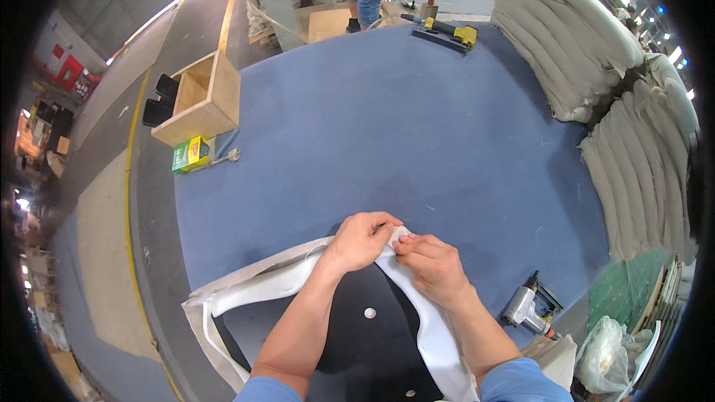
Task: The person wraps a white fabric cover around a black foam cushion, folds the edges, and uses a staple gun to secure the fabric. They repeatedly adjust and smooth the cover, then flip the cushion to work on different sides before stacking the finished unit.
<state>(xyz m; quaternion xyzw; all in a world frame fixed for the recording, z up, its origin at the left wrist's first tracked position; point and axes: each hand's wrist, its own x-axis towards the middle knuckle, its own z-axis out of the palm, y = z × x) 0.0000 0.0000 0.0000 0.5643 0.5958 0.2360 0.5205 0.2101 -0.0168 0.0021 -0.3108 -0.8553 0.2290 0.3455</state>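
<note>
Fabric edge (400,232), pinched — left hand (360,242), right hand (433,265)

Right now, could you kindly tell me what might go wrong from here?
The cloth might slip or bunch up, since the left hand and right hand meet on it at one corner, while the white foam shows uncovered along the sides.

The silver gun lies near the edge of the table, close to the right forearm, so an elbow could knock it off.
</note>
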